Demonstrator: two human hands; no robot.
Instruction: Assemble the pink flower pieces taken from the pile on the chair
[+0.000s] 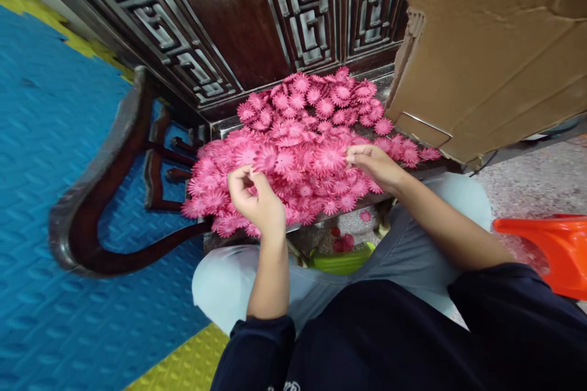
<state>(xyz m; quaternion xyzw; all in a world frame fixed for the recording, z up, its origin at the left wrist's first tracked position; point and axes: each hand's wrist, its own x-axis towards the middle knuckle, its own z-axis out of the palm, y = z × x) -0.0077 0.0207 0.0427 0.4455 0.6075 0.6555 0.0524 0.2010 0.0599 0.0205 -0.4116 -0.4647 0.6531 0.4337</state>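
Note:
A big heap of pink fabric flowers (305, 128) covers the seat of a dark carved wooden chair (215, 128). My left hand (254, 198) sits at the near left of the heap, its fingers pinched on one pink flower (266, 159). My right hand (373, 165) rests on the near right of the heap, fingertips pinching another pink flower (331, 156). Both forearms reach out from dark sleeves over my pale trousers.
The chair's curved armrest (87, 195) arches at the left over a blue foam mat (50, 153). A cardboard box (490, 43) leans at the upper right. An orange plastic stool (553, 250) stands at the right. A green container (342, 259) and fallen flowers lie between my knees.

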